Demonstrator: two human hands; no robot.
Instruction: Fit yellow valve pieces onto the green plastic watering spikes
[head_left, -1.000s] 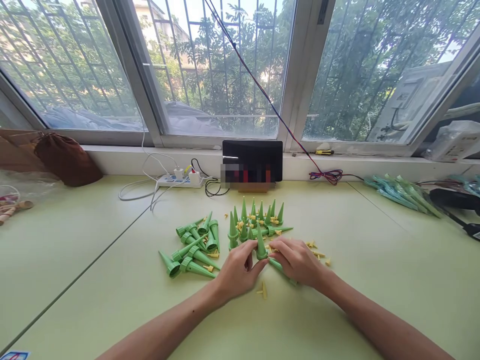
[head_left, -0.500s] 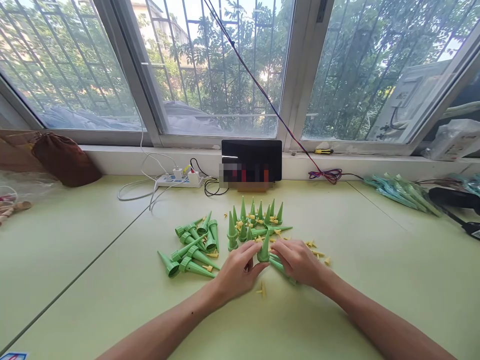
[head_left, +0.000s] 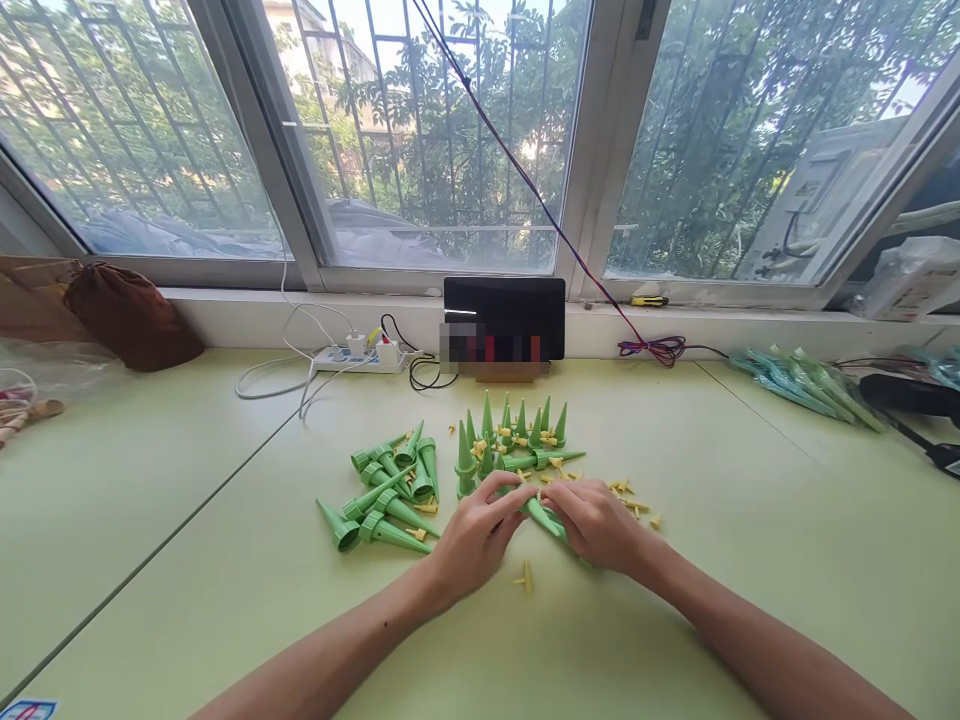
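Green plastic plant watering spikes and small yellow valves lie about my hands. My left hand is closed, its fingertips at the upper end of a slanting green watering spike; the fingers hide much of the contact. My right hand is curled close beside it, fingertips pinched near the left ones. What the right fingers hold is hidden. More green spikes lie partly under the right hand. Just behind the hands stands a group of upright spikes with yellow valves among them. A loose yellow valve lies in front.
A pile of green spikes lies to the left, and yellow valves are scattered to the right. Behind are a dark tablet, a power strip with cables, and bundled wire. Bagged pieces lie far right.
The green spike that stood upright in my left fingers no longer shows upright there. My left fingers have closed in and moved slightly; the right hand has hardly moved.
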